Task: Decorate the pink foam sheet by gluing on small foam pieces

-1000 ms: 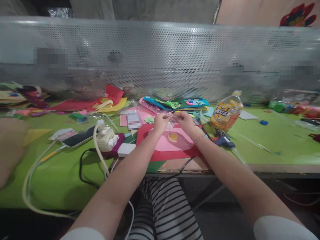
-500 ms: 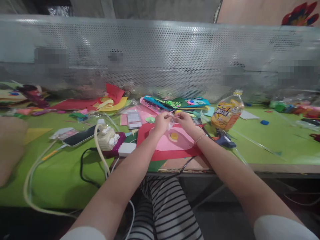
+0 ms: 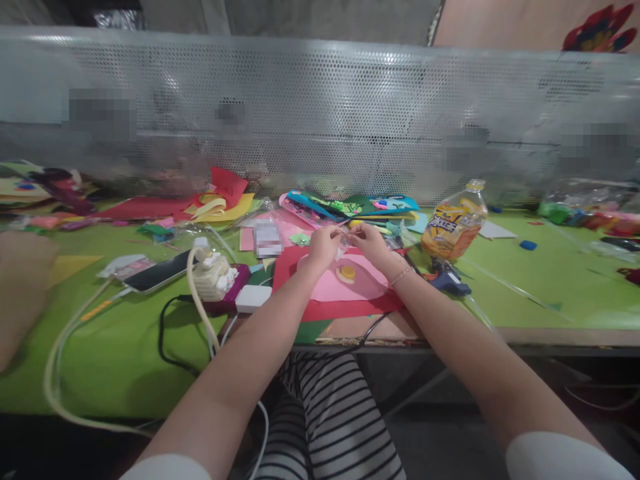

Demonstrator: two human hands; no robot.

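Over the far edge of a pink paper shape [image 3: 370, 283], my left hand [image 3: 325, 245] and my right hand [image 3: 369, 244] meet fingertip to fingertip. Both are closed in a pinch around a small, whitish, see-through bit whose kind I cannot make out. Beneath the pink shape lies a red sheet [image 3: 320, 309]. A yellow disc with a pale crescent [image 3: 348, 273] sits on the pink paper. Beyond my hands are a pale green piece [image 3: 300, 239] and a stack of colourful decorated sheets [image 3: 350, 208].
A drink bottle [image 3: 453, 227] stands right of my hands, with a dark blue glue gun [image 3: 450, 278] before it. On the left are a power strip [image 3: 225, 287], a phone [image 3: 163, 272] and loose cables. Another person's arm [image 3: 23, 293] rests at the far left. A perforated metal screen [image 3: 320, 120] stands behind.
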